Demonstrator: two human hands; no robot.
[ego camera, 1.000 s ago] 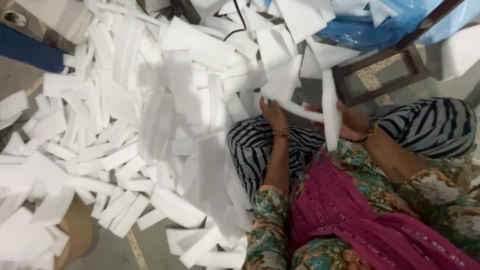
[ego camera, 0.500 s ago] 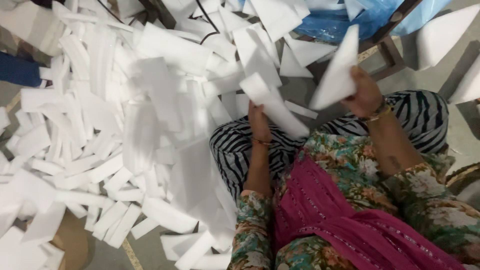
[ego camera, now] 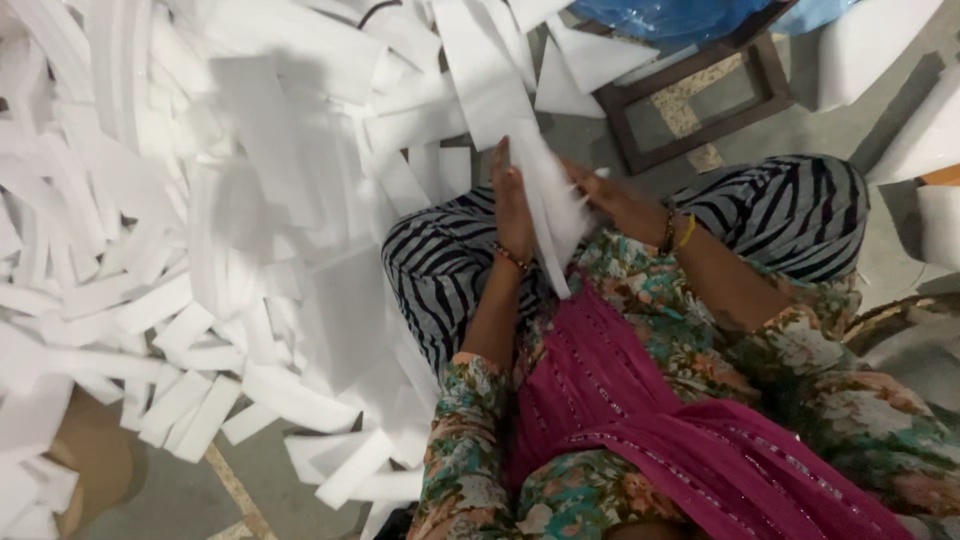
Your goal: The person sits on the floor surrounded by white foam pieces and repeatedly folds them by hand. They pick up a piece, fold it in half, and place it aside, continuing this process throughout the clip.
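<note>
I sit cross-legged on the floor in striped trousers. Both hands meet over my lap around a stack of white foam strips [ego camera: 553,205] that stands on edge and tilts toward my body. My left hand [ego camera: 512,205] lies flat against the stack's left side, fingers straight and pointing away from me. My right hand [ego camera: 610,195] presses the stack from the right, fingers partly hidden behind the strips. A large heap of loose white foam strips [ego camera: 200,200] covers the floor to my left and ahead.
A dark wooden frame [ego camera: 690,100] lies on the floor ahead right, with blue plastic sheeting [ego camera: 680,15] beyond it. White foam blocks [ego camera: 900,70] stand at the right edge. A tan rounded object [ego camera: 95,465] sits at the lower left among strips.
My right hand, raised with a white piece half a second ago, has come down to my lap. Both hands now press one stack of strips between them.
</note>
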